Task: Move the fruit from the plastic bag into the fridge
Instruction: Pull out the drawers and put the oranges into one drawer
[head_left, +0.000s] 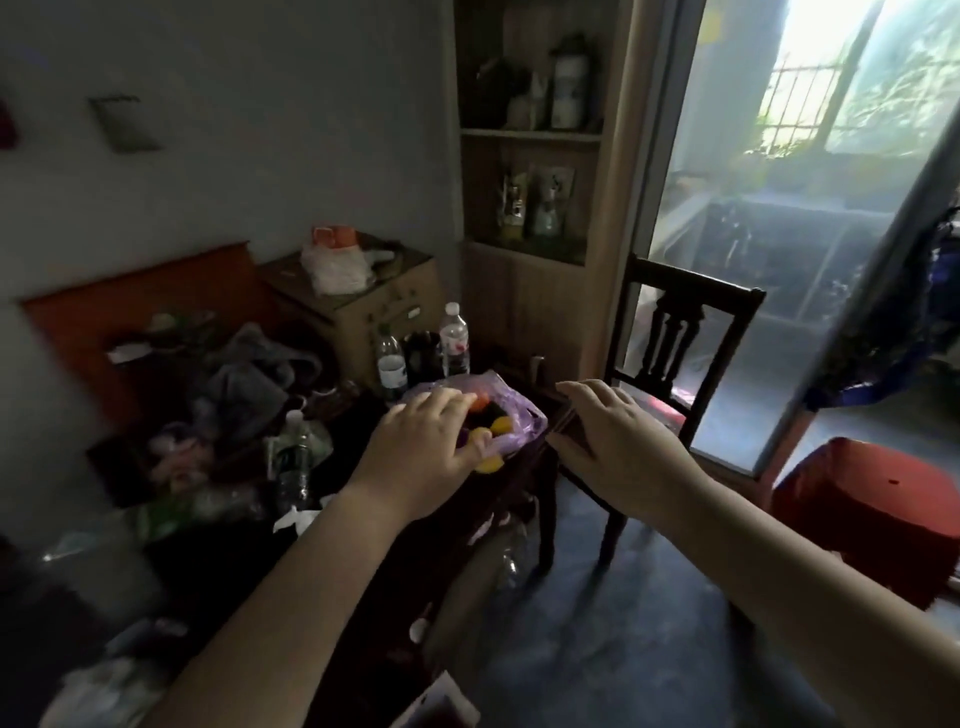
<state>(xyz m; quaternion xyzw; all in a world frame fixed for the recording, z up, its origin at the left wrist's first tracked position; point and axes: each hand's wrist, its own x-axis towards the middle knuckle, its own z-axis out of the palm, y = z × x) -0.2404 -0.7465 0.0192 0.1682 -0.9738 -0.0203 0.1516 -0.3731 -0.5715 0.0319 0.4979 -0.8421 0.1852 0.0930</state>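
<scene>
A purple plastic bag (522, 415) lies open on the corner of a dark table (363, 525). Inside it I see an orange fruit (482, 399), a dark fruit (488, 414) and yellow fruit (501, 427); another yellow piece (491, 463) shows under my fingers. My left hand (423, 449) rests palm down over the bag's near side, fingers spread onto the fruit; whether it grips any is hidden. My right hand (618, 441) hovers open just right of the bag, past the table's edge. No fridge is in view.
Several water bottles (454, 340) stand behind the bag, another (293, 462) to the left among clothes and clutter. A dark wooden chair (675, 332) stands right of the table, a red stool (872, 514) further right. A shelf unit and glass door are behind.
</scene>
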